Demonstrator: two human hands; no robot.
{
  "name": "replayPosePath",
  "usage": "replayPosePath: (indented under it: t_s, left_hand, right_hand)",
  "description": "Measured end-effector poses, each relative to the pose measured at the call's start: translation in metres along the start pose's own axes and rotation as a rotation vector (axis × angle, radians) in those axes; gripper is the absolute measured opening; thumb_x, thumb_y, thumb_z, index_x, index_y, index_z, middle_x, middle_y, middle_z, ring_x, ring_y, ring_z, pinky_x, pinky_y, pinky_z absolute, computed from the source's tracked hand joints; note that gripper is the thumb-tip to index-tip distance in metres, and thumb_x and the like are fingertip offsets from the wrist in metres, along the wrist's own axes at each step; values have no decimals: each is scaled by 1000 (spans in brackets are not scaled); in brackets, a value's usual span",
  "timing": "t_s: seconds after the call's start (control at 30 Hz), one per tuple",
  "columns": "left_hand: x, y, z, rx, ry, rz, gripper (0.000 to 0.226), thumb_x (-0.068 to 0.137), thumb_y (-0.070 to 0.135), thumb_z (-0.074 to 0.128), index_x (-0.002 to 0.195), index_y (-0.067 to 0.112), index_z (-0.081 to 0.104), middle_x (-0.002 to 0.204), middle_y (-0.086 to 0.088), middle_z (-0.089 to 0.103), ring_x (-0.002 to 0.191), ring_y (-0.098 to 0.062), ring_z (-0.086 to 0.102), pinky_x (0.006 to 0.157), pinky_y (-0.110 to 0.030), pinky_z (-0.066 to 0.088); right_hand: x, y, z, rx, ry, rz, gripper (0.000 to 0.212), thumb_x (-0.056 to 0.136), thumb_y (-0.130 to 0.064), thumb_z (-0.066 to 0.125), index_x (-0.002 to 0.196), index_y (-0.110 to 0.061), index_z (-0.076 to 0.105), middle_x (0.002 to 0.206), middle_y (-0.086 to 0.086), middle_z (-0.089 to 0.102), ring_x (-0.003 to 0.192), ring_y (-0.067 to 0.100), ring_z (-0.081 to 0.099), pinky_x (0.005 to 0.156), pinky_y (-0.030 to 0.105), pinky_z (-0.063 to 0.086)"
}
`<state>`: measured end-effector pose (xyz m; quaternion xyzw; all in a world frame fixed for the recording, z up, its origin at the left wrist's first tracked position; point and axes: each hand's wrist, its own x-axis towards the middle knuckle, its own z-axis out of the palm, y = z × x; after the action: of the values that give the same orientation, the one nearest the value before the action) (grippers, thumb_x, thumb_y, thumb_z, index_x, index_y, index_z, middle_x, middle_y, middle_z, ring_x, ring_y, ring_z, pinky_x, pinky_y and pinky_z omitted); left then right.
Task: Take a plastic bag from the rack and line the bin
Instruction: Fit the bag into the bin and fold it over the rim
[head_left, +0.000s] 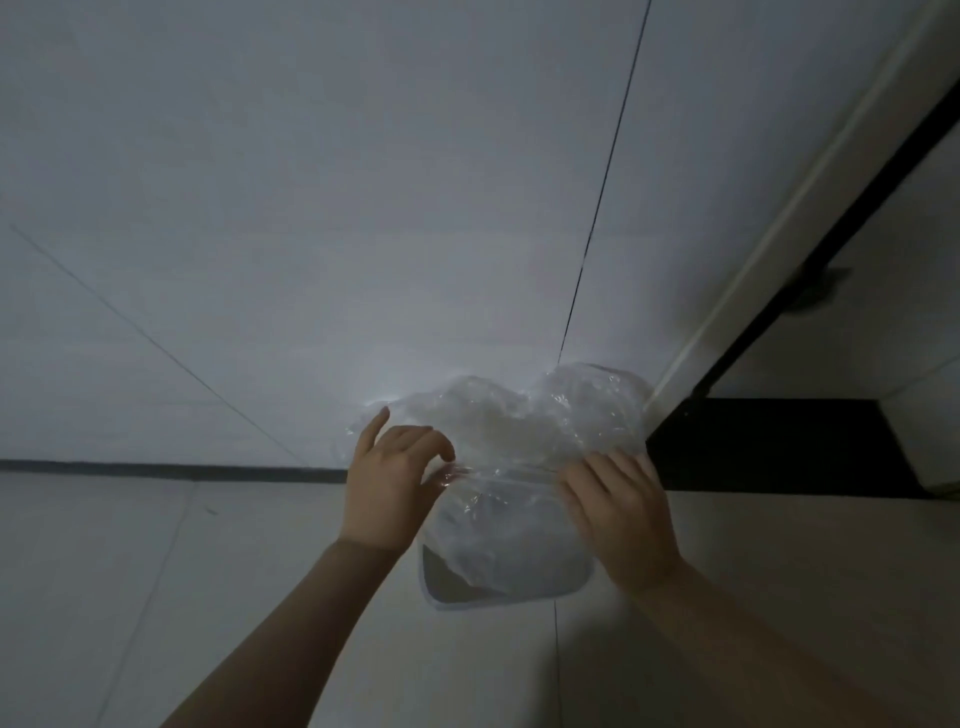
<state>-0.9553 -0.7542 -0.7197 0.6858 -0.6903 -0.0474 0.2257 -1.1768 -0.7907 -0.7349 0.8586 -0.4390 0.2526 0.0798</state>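
A clear, crinkled plastic bag (511, 421) billows over a small white bin (457, 597) that stands on the floor against the tiled wall. Part of the bag hangs down inside the bin, whose near rim and grey inner wall show below it. My left hand (392, 483) pinches the bag's edge at the bin's left side with thumb and fingers. On the right side my right hand (621, 506) grips the bag's edge, fingers curled over the plastic. The bin's far rim is hidden by the bag.
A pale tiled wall (363, 208) rises behind the bin, with a dark skirting strip (156, 470) along its foot. To the right is a dark door frame (831, 260) and a black threshold (779, 447). Light floor tiles (130, 597) spread left and in front.
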Motion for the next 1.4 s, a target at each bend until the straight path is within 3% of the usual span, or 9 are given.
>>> replayPosePath:
  t_s: [0.27,0.47,0.57,0.63,0.73,0.93,1.07,1.2,1.4]
  left_hand:
    - [-13,-49,78,-302,-19,-89,18,60,34,83,67,27,68,71,17,68,69,-3,59,75,-7,35]
    - [-24,-72,117,-307,-38,-65,17,60,37,83,67,30,69,65,24,64,71,2,60,68,-15,41]
    - [-26,-81,125,-307,-195,-64,56,45,62,79,93,36,66,83,23,64,85,4,58,88,-24,43]
    - [-28,-86,128,-136,-399,-3,94,35,80,66,119,40,50,103,18,60,106,-5,50,112,-43,21]
    - [-35,-91,136,130,-491,136,105,39,81,64,130,38,35,125,11,51,124,-13,36,115,-52,-4]
    - [-32,-99,143,198,-358,178,86,44,71,74,115,28,53,103,7,43,103,-15,42,115,-40,12]
    - [-31,-109,143,142,-179,249,79,40,63,80,103,21,57,96,2,47,95,-20,47,111,-43,19]
    - [-33,-113,140,193,65,243,75,39,55,84,94,13,56,91,-5,54,86,-28,55,105,-53,26]
    - [-43,-118,141,204,159,110,77,38,48,88,96,7,56,97,-17,56,92,-36,56,98,-61,34]
  right_hand:
    - [-42,2,81,200,-42,137,7,69,-22,66,70,-17,61,63,-1,61,62,24,58,64,32,29]
    - [-61,6,113,291,-31,154,15,60,-8,71,68,-16,60,62,-1,63,63,24,62,65,31,35]
    - [-69,11,122,294,-28,162,22,59,0,76,69,-12,60,62,3,63,63,27,61,62,35,48]
    - [-71,12,124,311,-30,164,20,60,1,74,70,-10,60,63,5,63,65,29,61,62,35,48]
    - [-69,13,119,370,-80,166,18,67,-7,76,77,-10,62,68,4,63,68,28,60,64,33,46]
    - [-38,25,100,812,-360,340,54,57,-70,60,97,-35,63,78,-4,70,67,10,66,62,14,50]
    - [7,38,107,802,-653,319,73,57,-74,50,122,-40,49,125,0,61,109,14,58,102,38,43]
    - [13,35,111,643,-1125,125,92,52,-61,77,132,-44,36,132,-17,49,116,4,47,98,26,38]
    - [-37,15,118,516,-697,34,27,64,-19,81,71,-33,59,71,-8,67,68,4,61,65,22,47]
